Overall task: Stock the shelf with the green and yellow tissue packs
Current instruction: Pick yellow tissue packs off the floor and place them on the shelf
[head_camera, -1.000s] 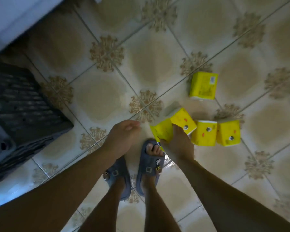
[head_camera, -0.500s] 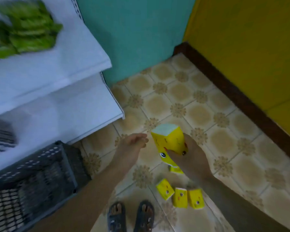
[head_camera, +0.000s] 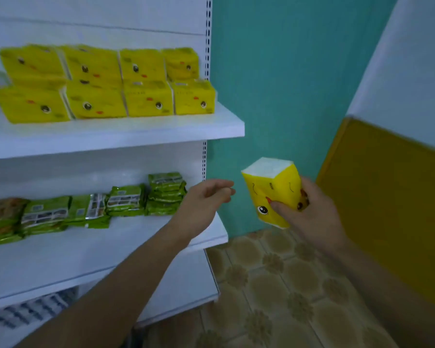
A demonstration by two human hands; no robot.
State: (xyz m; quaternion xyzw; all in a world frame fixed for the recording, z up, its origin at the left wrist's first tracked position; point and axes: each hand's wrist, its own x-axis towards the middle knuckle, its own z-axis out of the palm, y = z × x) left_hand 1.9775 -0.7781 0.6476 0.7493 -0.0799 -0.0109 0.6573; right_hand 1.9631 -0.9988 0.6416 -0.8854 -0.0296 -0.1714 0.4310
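My right hand (head_camera: 309, 217) grips a yellow tissue pack (head_camera: 274, 189) with a cartoon face, held upright in the air to the right of the white shelf unit. My left hand (head_camera: 206, 199) hovers empty with loosely curled fingers, just off the right end of the middle shelf (head_camera: 136, 237). On the upper shelf (head_camera: 116, 134) several yellow tissue packs (head_camera: 106, 84) stand in two stacked rows. Green tissue packs (head_camera: 126, 199) lie in low piles along the middle shelf.
A teal wall (head_camera: 281, 79) rises behind the shelf unit's right side. A yellow panel (head_camera: 387, 197) stands at the right. Patterned floor tiles (head_camera: 274, 285) stretch below. A dark crate (head_camera: 25, 312) shows partly under the lowest shelf.
The view has swung up from the floor to the shelves. My right hand has lifted the yellow pack from the floor to chest height. My left hand has risen alongside, still empty.
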